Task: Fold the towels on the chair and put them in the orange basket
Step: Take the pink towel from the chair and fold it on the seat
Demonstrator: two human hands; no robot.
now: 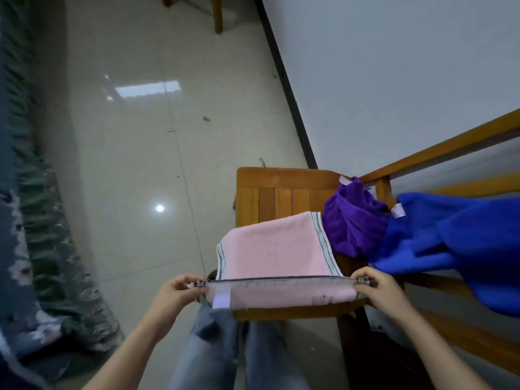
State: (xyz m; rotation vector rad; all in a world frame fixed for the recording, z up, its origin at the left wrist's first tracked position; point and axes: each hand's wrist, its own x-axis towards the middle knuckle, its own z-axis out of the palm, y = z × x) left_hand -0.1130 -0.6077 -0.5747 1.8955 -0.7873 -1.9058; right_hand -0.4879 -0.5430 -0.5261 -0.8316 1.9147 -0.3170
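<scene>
Your pink towel (277,249) lies half-folded on the near edge of the wooden chair (284,190) — your left hand (176,294) and right hand (377,289) each keep a pinching grip on a near corner. Just right of it sit a crumpled purple towel (351,220) and a blue towel (450,243).

The chair (284,175) stands with the wall (394,66) behind its rails (450,147). On the chair's seat (281,198), toward its front, lies the front towel (275,249). Its near edge is raised above the seat front, with the left hand (174,294) pinching the left corner and the right hand (377,291) the right. Just right of it on the seat sits a second towel (351,220). A third towel (450,243), further right, overlaps the second and hangs across the rails. The person's legs (225,347) are before the chair. Left of the chair is the floor (140,136), then a curtain (28,220). Far behind the chair stands a furniture leg (218,15).
</scene>
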